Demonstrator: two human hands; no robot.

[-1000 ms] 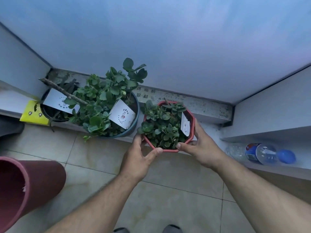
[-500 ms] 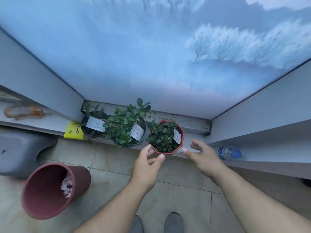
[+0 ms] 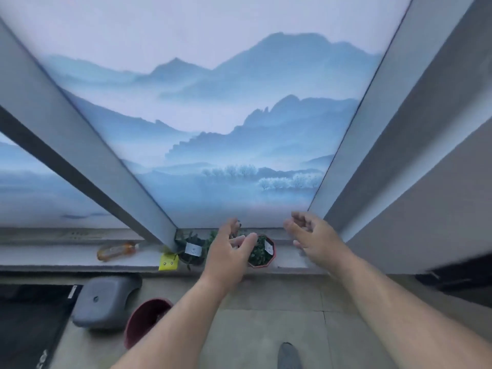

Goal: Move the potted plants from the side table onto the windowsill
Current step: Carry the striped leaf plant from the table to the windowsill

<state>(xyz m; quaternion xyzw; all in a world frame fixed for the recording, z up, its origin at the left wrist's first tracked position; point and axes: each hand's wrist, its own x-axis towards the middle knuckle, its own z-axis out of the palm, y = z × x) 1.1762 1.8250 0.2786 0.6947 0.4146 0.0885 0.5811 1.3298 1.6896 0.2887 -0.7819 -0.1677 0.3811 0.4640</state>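
Note:
A red octagonal pot [image 3: 262, 253] of small green succulents with a white tag stands on the low windowsill [image 3: 287, 258]. To its left, a dark pot [image 3: 192, 252] with a white label also stands on the sill. A leafy plant between them is mostly hidden behind my left hand [image 3: 229, 253], which hovers open in front of the pots, fingers spread, holding nothing. My right hand [image 3: 312, 235] is raised to the right of the red pot, open and empty.
An orange bottle [image 3: 117, 251] lies on the sill at left, beside a yellow card [image 3: 168, 262]. A maroon bin [image 3: 145, 320] and a grey seat-like object [image 3: 106, 299] sit on the tiled floor. Grey window frames rise on both sides.
Both hands have let go of the red pot and pulled back. My view has tilted up and moved away, so the pots look smaller and lower.

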